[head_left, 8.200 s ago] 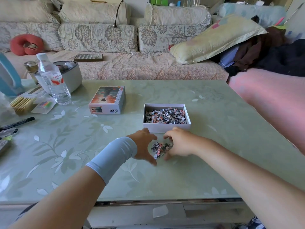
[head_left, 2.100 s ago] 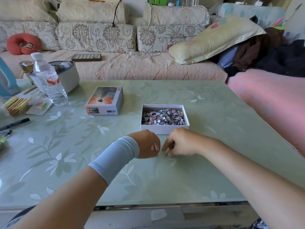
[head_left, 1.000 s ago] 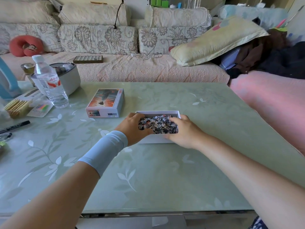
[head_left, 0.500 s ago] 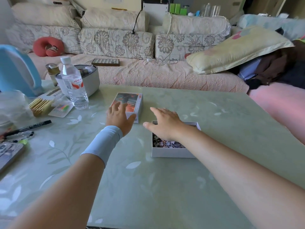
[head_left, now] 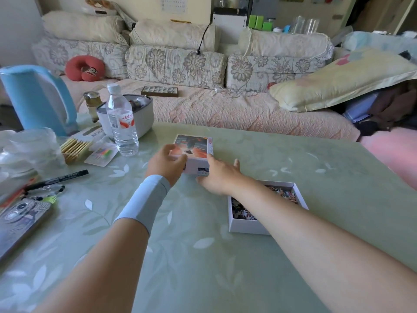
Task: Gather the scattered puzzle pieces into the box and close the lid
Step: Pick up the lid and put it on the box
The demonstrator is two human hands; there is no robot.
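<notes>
The box lid (head_left: 193, 147), printed with an orange picture, lies on the green table (head_left: 293, 159) at centre. My left hand (head_left: 164, 164) grips its near left corner, thumb on top. My right hand (head_left: 218, 176) presses against its near right side, fingers spread along the edge. The white open box (head_left: 243, 225) full of small puzzle pieces (head_left: 285, 194) sits to the right, partly hidden under my right forearm. I see no loose pieces on the table.
A water bottle (head_left: 121, 123), a white pot (head_left: 140, 111) and a blue kettle (head_left: 38, 98) stand at the left. A black marker (head_left: 59, 178), a phone (head_left: 21, 219) and cards lie near the left edge. A sofa runs behind the table.
The loose pieces went from the table into the box. Both hands then left the box and moved left to the lid, which they now hold from both sides.
</notes>
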